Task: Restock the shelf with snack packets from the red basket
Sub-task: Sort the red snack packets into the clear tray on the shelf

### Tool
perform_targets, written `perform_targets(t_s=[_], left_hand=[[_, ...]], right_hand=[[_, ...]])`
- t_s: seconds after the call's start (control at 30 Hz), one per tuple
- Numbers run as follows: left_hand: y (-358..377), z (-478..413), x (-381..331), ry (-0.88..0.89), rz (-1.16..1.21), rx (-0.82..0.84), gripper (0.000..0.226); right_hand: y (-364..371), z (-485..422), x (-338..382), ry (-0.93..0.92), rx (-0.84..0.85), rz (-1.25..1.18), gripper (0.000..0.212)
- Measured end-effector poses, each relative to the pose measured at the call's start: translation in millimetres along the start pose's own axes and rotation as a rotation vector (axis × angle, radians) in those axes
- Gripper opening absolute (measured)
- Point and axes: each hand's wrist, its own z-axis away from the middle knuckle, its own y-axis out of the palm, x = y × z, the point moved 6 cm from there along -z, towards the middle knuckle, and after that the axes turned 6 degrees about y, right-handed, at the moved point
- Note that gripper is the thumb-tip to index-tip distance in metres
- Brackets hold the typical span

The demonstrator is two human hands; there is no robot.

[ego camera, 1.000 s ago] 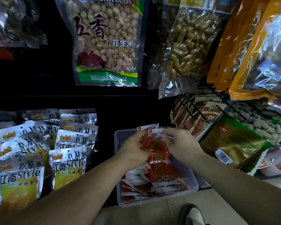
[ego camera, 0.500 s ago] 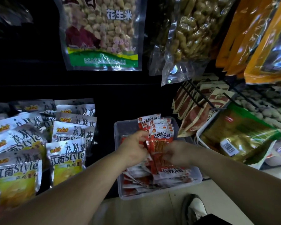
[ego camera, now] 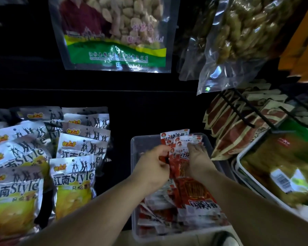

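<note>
Red packets (ego camera: 180,144) are stood upright at the back of the clear bin (ego camera: 134,150), above others lying flat. Their left edge is pinched by the left hand (ego camera: 152,167), and their right side is gripped by the curled right hand (ego camera: 198,161). The stack is best squared gently, with tops level and labels outward, so that none is creased or tipped. No red basket is seen.
</note>
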Motion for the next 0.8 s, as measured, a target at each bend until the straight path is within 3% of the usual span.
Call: perform_targets(t_s=[0.13,0.2,0.47,0.67,0.8], left_hand=[[-3.8,-0.3,7.0,-0.031,0.001,-0.008,0.052],[-6.5,-0.6,6.8,-0.022,-0.004,-0.024,0.050],[-19.7,10.8,-18.1,-0.019,0.040,-0.067,0.036],[-30.5,32.4,-69.8,0.087,0.098,-0.003,0.026],[-40.2,47.2,-106.3,0.113,0.189,0.037,0.026]], right_hand=[[-1.4,-0.8,8.4,-0.056,-0.111,0.091,0.034],[-7.0,6.4,14.9,-0.108,-0.173,0.096,0.021],[-86.8,55.7,37.9,-0.390,-0.405,-0.171,0.031],[-140.5,101.2,62.5,-0.443,-0.082,-0.429,0.023],[-176.3,154.7,55.8,-0.398,-0.086,-0.629,0.016]])
